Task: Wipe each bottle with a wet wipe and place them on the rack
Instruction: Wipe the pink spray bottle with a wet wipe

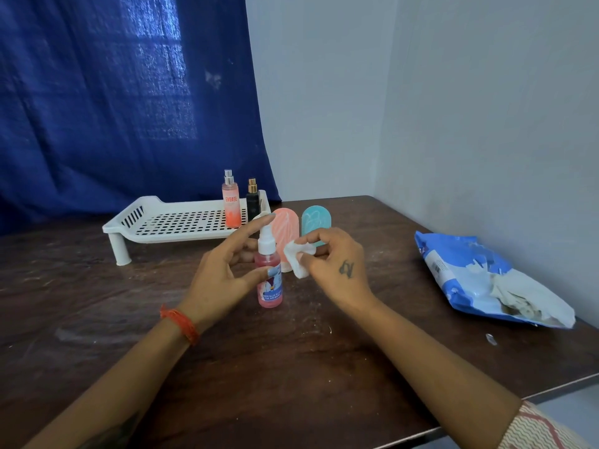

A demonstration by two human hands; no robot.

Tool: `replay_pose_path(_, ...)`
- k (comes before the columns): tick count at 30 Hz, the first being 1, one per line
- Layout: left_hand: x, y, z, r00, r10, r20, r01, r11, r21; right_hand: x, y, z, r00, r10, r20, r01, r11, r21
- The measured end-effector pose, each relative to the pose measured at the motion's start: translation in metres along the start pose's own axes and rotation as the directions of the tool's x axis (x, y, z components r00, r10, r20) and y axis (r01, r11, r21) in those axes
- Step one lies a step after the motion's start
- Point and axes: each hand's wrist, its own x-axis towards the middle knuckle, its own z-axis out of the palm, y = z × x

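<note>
A pink spray bottle point(269, 280) with a white nozzle stands upright on the brown table point(291, 367). My left hand point(223, 273) holds it, thumb against its label and index finger stretched above the nozzle. My right hand point(334, 264) pinches a crumpled white wet wipe point(299, 257) just to the right of the bottle's neck. On the white perforated rack point(171, 222) at the back stand an orange spray bottle point(231, 202) and a dark bottle point(253, 200), both at its right end.
A peach arched bottle point(287, 225) and a teal arched bottle point(316, 222) stand behind my hands. A blue wet-wipe pack point(479, 280) lies at the right near the wall. A blue curtain hangs behind the rack.
</note>
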Motion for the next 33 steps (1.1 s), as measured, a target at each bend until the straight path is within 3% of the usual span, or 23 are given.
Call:
replay_pose_path(6,0.0,0.001,0.001,1.0,-0.002,-0.001,0.002,1.0,0.004,-0.002,0.004,0.0,0.974,-0.036,0.222,0.07,0.987,-0.147)
replay_pose_path(13,-0.001,0.001,0.0,1.0,-0.002,-0.008,0.003,1.0,0.018,-0.009,0.004,-0.002,0.905,-0.048,0.422,0.123,0.98,-0.154)
replay_pose_path(17,-0.002,0.003,-0.001,0.999,-0.004,-0.048,0.003,1.0,-0.021,-0.008,-0.001,-0.008,0.904,-0.02,0.427,0.071,0.992,-0.104)
replay_pose_path(20,-0.001,0.005,-0.003,0.994,0.0,-0.108,-0.007,0.998,-0.065,-0.003,-0.014,-0.019,0.935,-0.055,0.349,0.063,0.998,-0.01)
replay_pose_path(22,0.001,0.004,-0.004,0.99,0.002,-0.141,-0.012,0.998,-0.065,0.004,-0.026,-0.027,0.924,-0.094,0.37,0.086,0.996,0.037)
replay_pose_path(29,0.003,-0.001,-0.009,0.973,-0.041,-0.229,0.025,0.997,-0.07,0.028,-0.059,-0.03,0.724,-0.234,0.649,0.298,0.954,0.012)
replay_pose_path(33,0.002,-0.001,-0.012,0.963,-0.072,-0.259,0.058,0.996,-0.061,0.032,-0.059,-0.019,0.654,-0.249,0.715,0.424,0.903,-0.074)
